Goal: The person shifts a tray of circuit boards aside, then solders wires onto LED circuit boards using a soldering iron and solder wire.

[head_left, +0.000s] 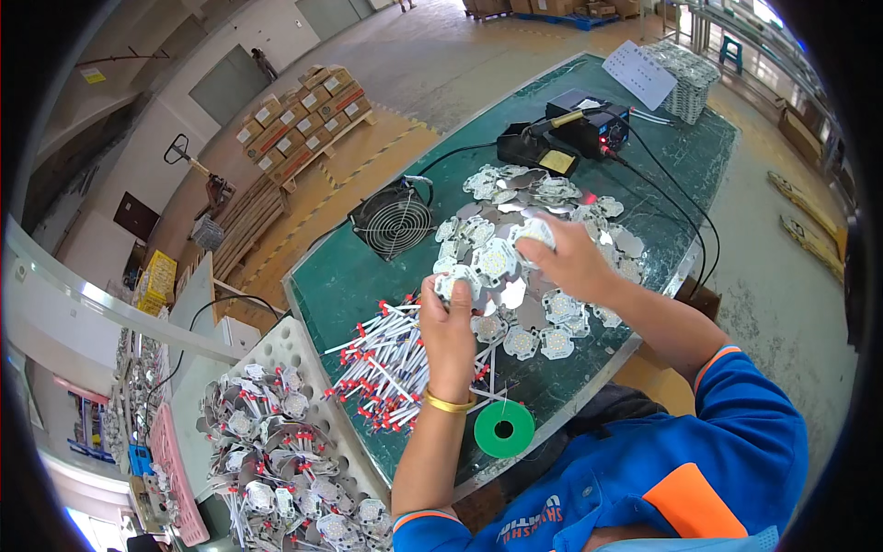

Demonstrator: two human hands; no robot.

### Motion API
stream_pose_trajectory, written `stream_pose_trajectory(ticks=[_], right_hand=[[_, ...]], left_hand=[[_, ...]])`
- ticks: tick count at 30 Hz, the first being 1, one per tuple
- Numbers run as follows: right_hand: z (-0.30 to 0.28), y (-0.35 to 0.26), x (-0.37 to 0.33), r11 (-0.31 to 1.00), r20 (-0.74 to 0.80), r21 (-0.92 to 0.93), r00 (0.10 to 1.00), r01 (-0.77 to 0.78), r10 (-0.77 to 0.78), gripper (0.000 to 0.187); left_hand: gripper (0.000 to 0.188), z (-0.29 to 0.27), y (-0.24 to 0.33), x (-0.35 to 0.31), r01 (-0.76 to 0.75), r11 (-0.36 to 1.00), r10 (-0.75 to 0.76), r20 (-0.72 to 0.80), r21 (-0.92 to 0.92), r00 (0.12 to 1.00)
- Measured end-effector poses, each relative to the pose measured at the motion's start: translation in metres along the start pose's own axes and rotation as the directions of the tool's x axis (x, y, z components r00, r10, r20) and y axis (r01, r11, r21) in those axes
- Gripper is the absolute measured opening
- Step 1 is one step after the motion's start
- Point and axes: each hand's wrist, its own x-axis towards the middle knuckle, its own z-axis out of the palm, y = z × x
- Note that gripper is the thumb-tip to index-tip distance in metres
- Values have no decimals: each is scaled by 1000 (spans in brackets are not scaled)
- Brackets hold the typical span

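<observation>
Above the green-topped bench (317, 304), my left hand (448, 339) is closed, its thumb pressed over a white LED board (457, 279). To its right, my right hand (575, 261) grips another white LED board (533, 234) at the edge, over the pile. Between my hands lies one more LED board (495, 261); I cannot tell whether either hand touches it. Many similar boards (521, 341) lie loosely spread around and beyond my hands. Beside my left wrist is a heap of white leads with red ends (377, 363). A green spool of wire (504, 429) sits near the bench's front edge.
A black fan (395, 221) stands on the far left of the bench. Behind the boards are a soldering iron holder (543, 149) and its station (598, 127), with cables trailing right. Wired boards (276, 460) fill a tray at left. Stacked cartons (303, 120) stand beyond.
</observation>
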Motion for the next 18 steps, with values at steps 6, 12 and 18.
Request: stream_pose_trajectory(ticks=[6,12,18], right_hand=[[14,-17,6,995,-50,-47,994,91,-93,35],[18,1,18,446,-2,-814,766,372,-643,25],[10,-11,20,265,45,-920,748,290,-662,24]], left_hand=[[20,-8,15,1,9,999,-12,-69,-51,998],[19,-13,-3,0,-174,834,260,-95,523,961],[20,-15,6,4,-129,940,174,-121,315,977]])
